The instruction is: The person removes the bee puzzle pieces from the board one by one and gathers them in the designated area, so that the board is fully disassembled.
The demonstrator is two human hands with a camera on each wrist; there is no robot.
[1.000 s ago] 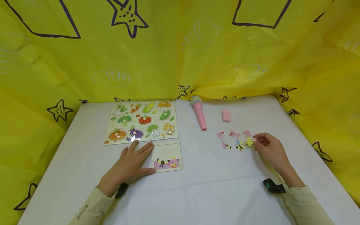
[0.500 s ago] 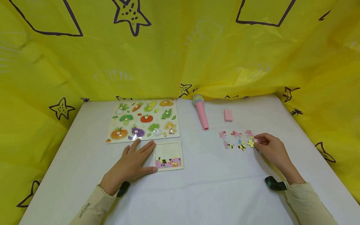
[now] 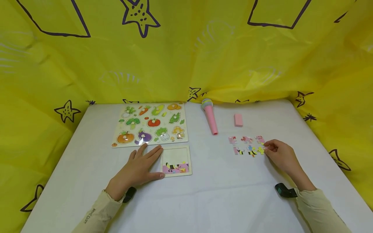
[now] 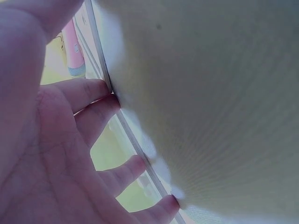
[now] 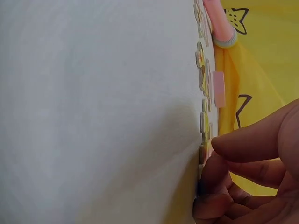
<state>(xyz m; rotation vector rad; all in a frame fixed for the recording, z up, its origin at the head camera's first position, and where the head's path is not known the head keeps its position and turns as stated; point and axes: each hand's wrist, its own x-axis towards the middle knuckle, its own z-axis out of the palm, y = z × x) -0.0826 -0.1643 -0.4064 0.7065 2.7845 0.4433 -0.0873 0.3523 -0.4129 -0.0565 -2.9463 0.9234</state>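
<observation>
My left hand (image 3: 138,170) lies spread on the white table. Its fingertips touch the left rim of a small wooden puzzle frame (image 3: 176,177), whose lower part holds pink pieces with a bee picture. In the left wrist view, the straight fingers (image 4: 100,112) reach the edge of a thin board. To the right, my right hand (image 3: 281,155) pinches a yellow-and-pink puzzle piece (image 3: 261,150) at the right end of the lower row of loose pieces. The thumb (image 5: 229,142) shows beside that piece in the right wrist view, with the other fingers curled below.
A vegetable knob puzzle board (image 3: 150,131) lies at the back left, just behind the small frame. At the back stand out a pink toy microphone (image 3: 210,118) and a pink block (image 3: 238,120). Several loose pieces (image 3: 246,139) form two rows. A yellow curtain (image 3: 163,64) hangs behind.
The yellow-and-pink piece has shifted slightly toward me, level with the lower row, with my right hand still at it. My left hand stays on the frame. The head view has drifted slightly.
</observation>
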